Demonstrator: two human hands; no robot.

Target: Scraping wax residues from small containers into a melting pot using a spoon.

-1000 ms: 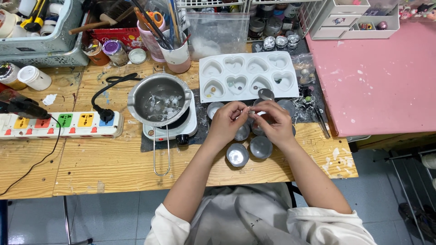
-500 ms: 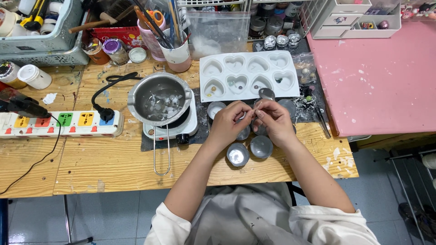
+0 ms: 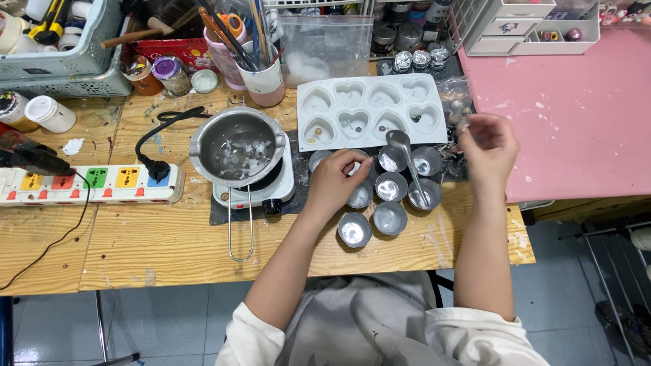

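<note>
My left hand point(image 3: 333, 181) hovers over a cluster of several small round metal tins point(image 3: 390, 218). Its thumb and forefinger are pinched together just above one tin point(image 3: 360, 195), and nothing shows between them. My right hand point(image 3: 489, 144) is out to the right, by the edge of the pink table point(image 3: 569, 115) and close to a clear bag of beads point(image 3: 453, 91). Its fingers are curled and blurred by motion. A metal spoon point(image 3: 411, 168) lies across the tins. Behind them sits a white heart-shaped mould tray point(image 3: 371, 88) with small beads in some hollows.
A metal pot point(image 3: 237, 144) with pale wax chunks stands on a small hot plate point(image 3: 261, 193), its wire handle pointing toward me. A power strip point(image 3: 88, 184) lies at left. Cups of tools point(image 3: 261, 74), jars, a grey basket point(image 3: 61, 51) and a drawer unit point(image 3: 529, 27) line the back.
My hands were together over the tins, pinching something thin between them. They have parted: the right hand swung out to the right, and the left stayed over the tins.
</note>
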